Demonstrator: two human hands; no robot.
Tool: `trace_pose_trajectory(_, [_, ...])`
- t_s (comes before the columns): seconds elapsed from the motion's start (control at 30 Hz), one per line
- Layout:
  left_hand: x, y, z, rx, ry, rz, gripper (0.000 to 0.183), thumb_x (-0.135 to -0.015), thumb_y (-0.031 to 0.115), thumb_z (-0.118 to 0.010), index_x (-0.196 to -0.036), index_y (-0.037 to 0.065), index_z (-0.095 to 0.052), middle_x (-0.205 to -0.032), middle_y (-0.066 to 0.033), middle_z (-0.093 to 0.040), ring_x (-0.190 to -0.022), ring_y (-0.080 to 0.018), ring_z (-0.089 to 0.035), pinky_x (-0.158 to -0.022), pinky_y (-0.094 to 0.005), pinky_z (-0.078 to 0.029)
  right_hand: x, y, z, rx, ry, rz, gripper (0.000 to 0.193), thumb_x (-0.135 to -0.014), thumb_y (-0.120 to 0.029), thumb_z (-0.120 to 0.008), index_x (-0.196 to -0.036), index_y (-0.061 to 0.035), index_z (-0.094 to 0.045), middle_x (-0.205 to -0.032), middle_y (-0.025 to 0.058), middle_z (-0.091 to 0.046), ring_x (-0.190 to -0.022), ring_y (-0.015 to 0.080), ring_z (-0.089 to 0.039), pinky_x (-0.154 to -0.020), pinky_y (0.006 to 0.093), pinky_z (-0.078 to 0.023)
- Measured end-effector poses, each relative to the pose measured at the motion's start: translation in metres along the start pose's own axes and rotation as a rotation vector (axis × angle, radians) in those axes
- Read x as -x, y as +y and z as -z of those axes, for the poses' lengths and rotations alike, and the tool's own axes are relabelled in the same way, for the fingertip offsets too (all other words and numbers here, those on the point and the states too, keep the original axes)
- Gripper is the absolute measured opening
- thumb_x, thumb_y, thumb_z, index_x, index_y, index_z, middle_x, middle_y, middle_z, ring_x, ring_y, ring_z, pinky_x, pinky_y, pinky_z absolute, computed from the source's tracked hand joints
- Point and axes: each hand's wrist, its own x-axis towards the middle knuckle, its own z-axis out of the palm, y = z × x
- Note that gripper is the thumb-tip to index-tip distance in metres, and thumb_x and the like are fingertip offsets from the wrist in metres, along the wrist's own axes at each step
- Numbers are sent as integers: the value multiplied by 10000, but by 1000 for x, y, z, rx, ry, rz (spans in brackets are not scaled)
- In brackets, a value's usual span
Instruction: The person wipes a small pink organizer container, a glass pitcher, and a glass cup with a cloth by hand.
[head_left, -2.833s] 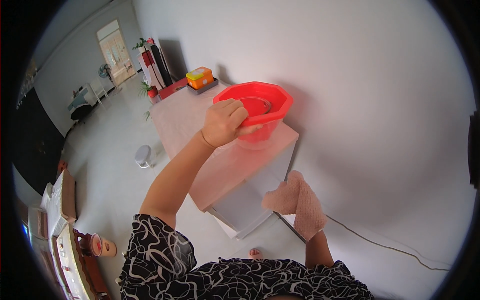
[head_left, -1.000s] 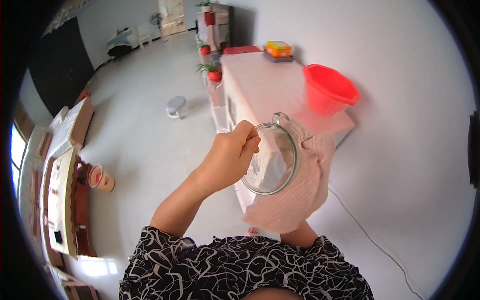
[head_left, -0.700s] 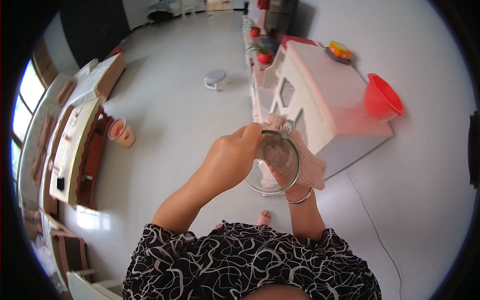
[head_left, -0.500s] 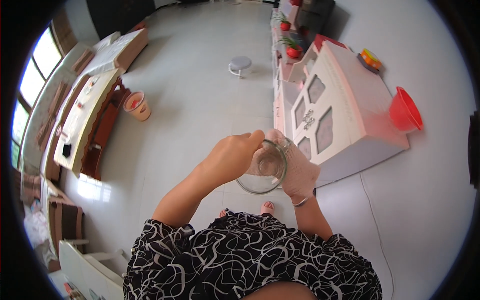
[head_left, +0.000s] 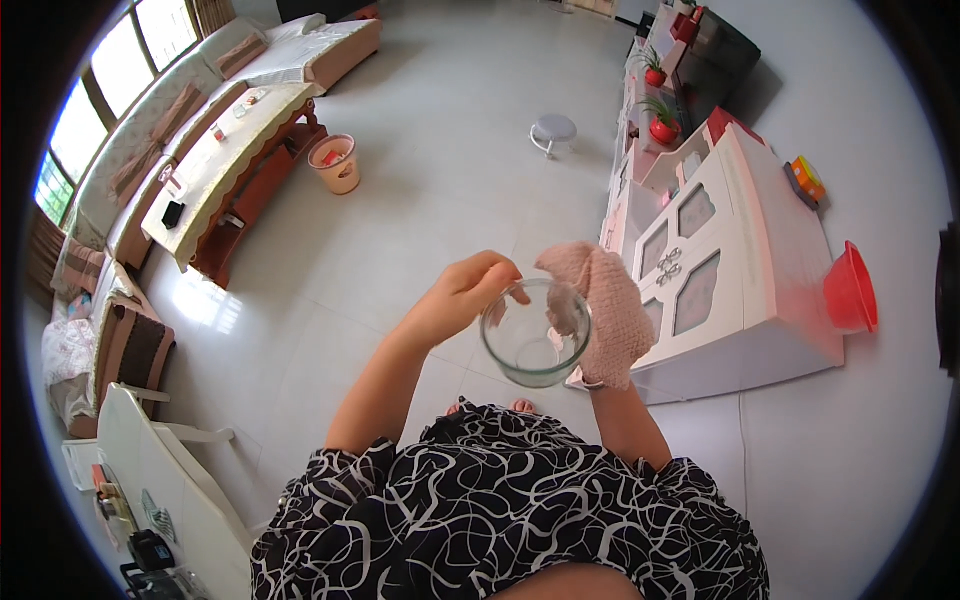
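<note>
Where the pink cloth (head_left: 603,312) wraps our right hand (head_left: 600,335), its fingers are hidden, so we cannot tell that grip. One glass bowl (head_left: 535,333), mouth facing up at us, is pinched at its rim by our left hand (head_left: 462,295), chest-high. Beyond stands one white cabinet (head_left: 760,270) bearing one red basin (head_left: 850,290).

Home living room. Pale tiled floor (head_left: 440,170). Long coffee table (head_left: 225,160) with a cloth cover is the landmark: sofa (head_left: 150,140) just behind it under bright windows (head_left: 100,100), pink bin (head_left: 337,163) beside its end. Well across the floor, a white-and-pink cabinet (head_left: 720,260), potted plants (head_left: 660,115) and a small round stool (head_left: 553,130).
</note>
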Motion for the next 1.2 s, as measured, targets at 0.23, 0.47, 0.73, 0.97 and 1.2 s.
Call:
trace_pose_trajectory(0.23, [25,-58,-59,27,301,-507,1159,-505,442,-795,-1325,56,-73,-1278,-160,-299,-1170,-287,-330,-947,-417,-286,-5,-2,-11,520,269,458,334,-711,-191,-611,-1008,-76,-512,-942,52,-512,-769,189,-528,-643,271,-420])
trace_pose_trajectory(0.47, [18,-54,-46,55,203,-587,1113,-484,316,-824,-1305,29,-130,-1179,-161,-382,-1075,-263,-414,-890,-394,-343,-2,-25,26,91,-243,-17,399,-762,-131,-546,-1116,-36,-389,-972,48,-474,-910,166,-491,-738,284,-443])
trace_pose_trajectory(0.73, [26,-35,-33,-261,118,-542,1075,-455,315,-835,-1288,43,-213,-1211,-154,-342,-1120,-265,-378,-915,-388,-335,-33,-28,38,-259,-476,-175,381,-779,-135,-545,-1112,-15,-404,-914,42,-531,-796,142,-528,-666,251,-455])
trace_pose_trajectory(0.97, [33,-36,-36,-412,227,-491,946,-520,285,-805,-1263,28,-279,-1228,-151,-316,-1148,-272,-349,-948,-367,-315,-17,14,11,-42,-550,0,360,-771,-168,-577,-1054,28,-473,-915,137,-599,-826,209,-579,-734,287,-444])
trace_pose_trajectory(1.2, [46,-62,-58,-268,444,-390,656,-709,279,-666,-1183,-15,-320,-1024,-185,-498,-927,-257,-515,-801,-333,-415,0,53,-14,-159,-670,-66,330,-687,-242,-677,-901,-5,-595,-861,64,-610,-777,140,-573,-671,262,-458])
